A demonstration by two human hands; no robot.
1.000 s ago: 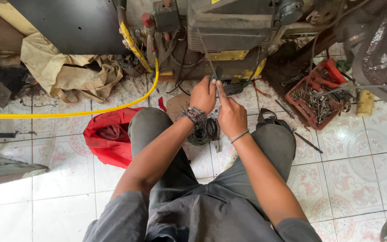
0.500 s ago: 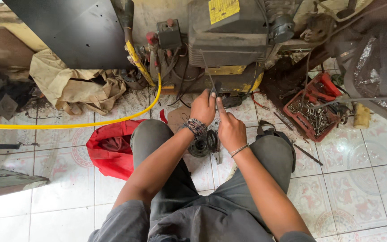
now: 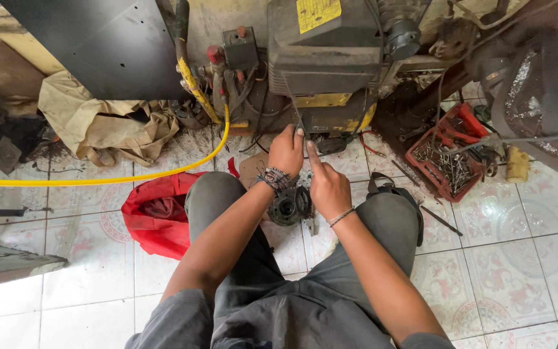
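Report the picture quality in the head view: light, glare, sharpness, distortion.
Head view: even daylight, soft shadows; mild glare on the pale floor tiles at right; dark recess under the machine loses detail; left hand and right hand are sharp; wide-angle lens bends the yellow hose and tile lines near the edges.

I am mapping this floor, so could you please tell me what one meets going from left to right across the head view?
Yellow hose → red bag → left hand → right hand → red tray of nails.

Patterned white floor tiles (image 3: 518,258); daylight
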